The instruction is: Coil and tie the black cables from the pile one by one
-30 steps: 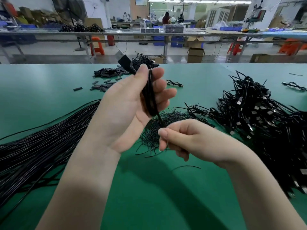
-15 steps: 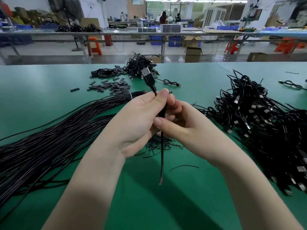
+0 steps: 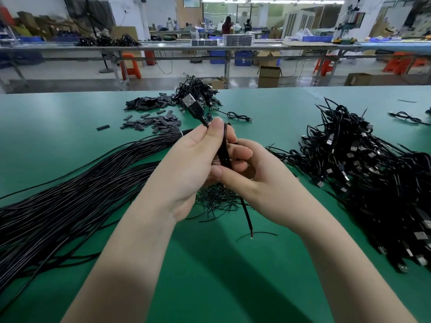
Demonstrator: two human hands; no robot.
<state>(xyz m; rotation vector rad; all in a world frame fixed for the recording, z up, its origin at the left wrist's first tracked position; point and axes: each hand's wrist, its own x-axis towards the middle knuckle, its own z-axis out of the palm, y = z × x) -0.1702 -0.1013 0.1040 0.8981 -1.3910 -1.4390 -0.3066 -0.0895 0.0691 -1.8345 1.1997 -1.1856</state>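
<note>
My left hand [image 3: 186, 164] grips a coiled black cable [image 3: 224, 148] above the green table [image 3: 210, 264]; its USB plug [image 3: 191, 104] sticks up past my thumb. My right hand [image 3: 251, 180] pinches the same coil from the right, thumb on its lower part. The cable's loose tail [image 3: 246, 213] hangs down below my hands, ending in a bare reddish tip near the table. Under my hands lies a heap of thin black tie wires [image 3: 217, 199]. A long bundle of straight black cables [image 3: 70, 194] stretches to the left.
A big pile of black USB cables [image 3: 373, 183] fills the right side. Dark grey sleeve pieces [image 3: 154, 120] and a smaller cable heap [image 3: 198, 92] lie at the table's far edge. One coiled cable [image 3: 238, 116] lies behind my hands, another [image 3: 408, 117] at far right.
My right hand rose from the tie-wire heap to meet the left at the coil. The plug swung upright. The loose tail below my hands has grown shorter as more cable went onto the coil.
</note>
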